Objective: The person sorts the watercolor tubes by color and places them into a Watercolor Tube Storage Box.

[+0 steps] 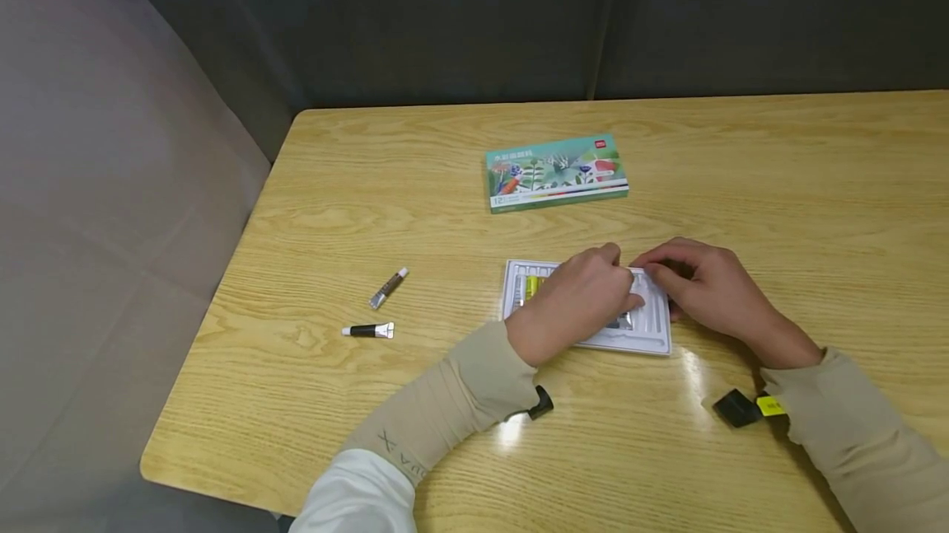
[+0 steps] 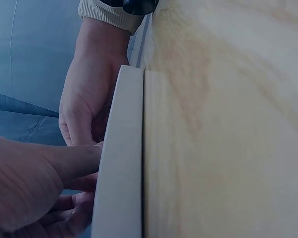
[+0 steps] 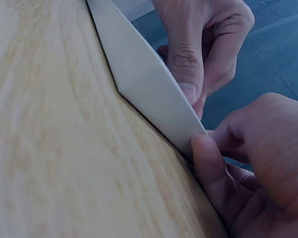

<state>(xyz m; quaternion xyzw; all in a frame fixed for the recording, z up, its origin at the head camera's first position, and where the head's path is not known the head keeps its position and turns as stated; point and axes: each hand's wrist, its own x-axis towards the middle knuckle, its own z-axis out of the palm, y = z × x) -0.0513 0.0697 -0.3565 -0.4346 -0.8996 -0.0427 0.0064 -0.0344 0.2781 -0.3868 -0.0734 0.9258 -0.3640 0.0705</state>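
A white plastic tray [image 1: 630, 343] holding paint tubes [image 1: 531, 286] lies on the table. My left hand [image 1: 574, 294] reaches over its middle, fingers bent down into the tray and covering several tubes. The right wrist view shows the left thumb [image 3: 188, 91] close to the fingers behind the tray wall; whether a tube is between them is hidden. My right hand [image 1: 704, 286] grips the tray's far right corner, its fingertips at the edge. The slots beside it on the right hold no tubes.
A brown paint tube [image 1: 389, 287] and a black paint tube [image 1: 368, 330] lie left of the tray. Behind it lies a green illustrated paint box [image 1: 558, 174]. A dark curtain [image 1: 445, 22] hangs beyond the table's back edge.
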